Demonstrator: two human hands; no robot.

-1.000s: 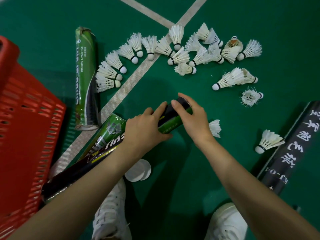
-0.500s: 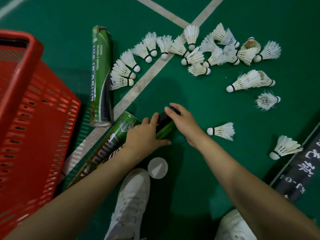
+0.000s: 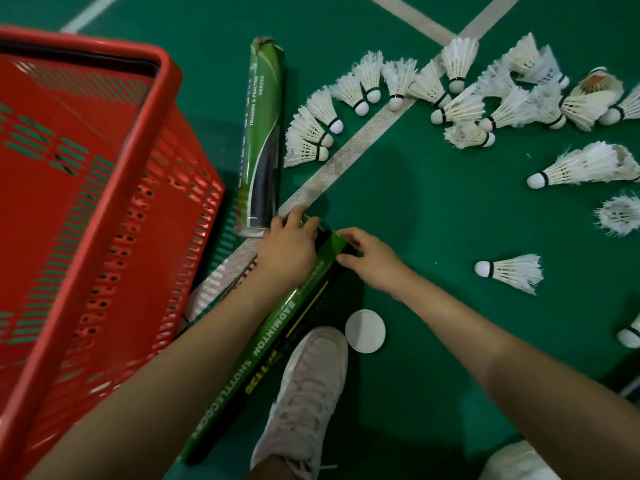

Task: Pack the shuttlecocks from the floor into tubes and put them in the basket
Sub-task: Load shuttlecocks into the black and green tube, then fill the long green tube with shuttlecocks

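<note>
A long green and black shuttlecock tube (image 3: 277, 344) lies slanted across the floor, its far end between my hands. My left hand (image 3: 289, 249) grips the tube near that end from the left. My right hand (image 3: 372, 259) holds the tube's tip from the right, fingers curled round it. A second green tube (image 3: 263, 133) lies on the floor beside the red basket (image 3: 114, 209). Several white shuttlecocks (image 3: 433, 95) lie in an arc beyond the hands, and single ones, such as a shuttlecock (image 3: 509, 271), lie to the right.
A round white tube cap (image 3: 365, 330) lies on the green floor by my white shoe (image 3: 304, 393). White court lines (image 3: 332, 168) cross under the tubes. A dark bag edge shows at the far right.
The view has swung right to left, bringing the basket closer. Both hands, holding the tube's end, have moved toward the second tube and the basket.
</note>
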